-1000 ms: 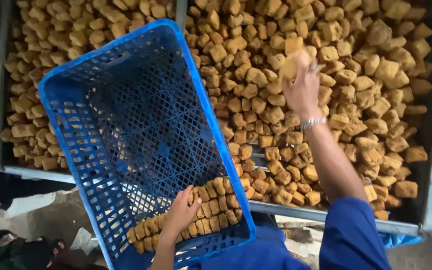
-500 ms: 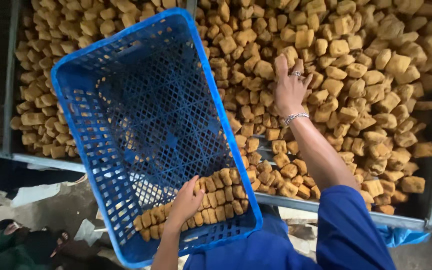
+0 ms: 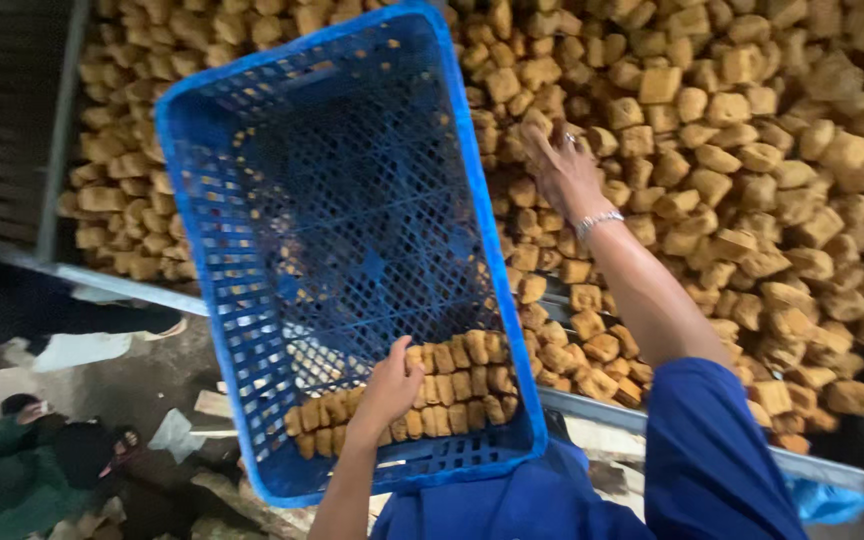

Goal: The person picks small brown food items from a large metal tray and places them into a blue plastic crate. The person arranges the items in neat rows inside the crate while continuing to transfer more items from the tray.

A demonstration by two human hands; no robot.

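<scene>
My left hand [image 3: 389,390] rests fingers curled on the few rows of cubes [image 3: 422,395] packed at the crate's [image 3: 252,200] near end, my right [image 3: 562,170] closes over loose cubes on the heap [image 3: 752,180]; most of the crate is unfilled.

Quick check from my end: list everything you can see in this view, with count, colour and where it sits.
crate: one, blue plastic lattice, tilted, centre-left, over the tray edge.
cubes in crate: a few rows, golden-brown, packed at the crate's near end.
loose cubes: too many to count, golden-brown, heaped across the tray, right and upper left.
metal tray: one, grey rim running below the heap.
scraps on the floor: several, pale, lower left.
dark green bundle: one, bottom left corner; unclear what it is.
bracelet: one, silver, right wrist.
left hand: on the cubes in the crate.
right hand: on the loose cubes; blue sleeve.
</scene>
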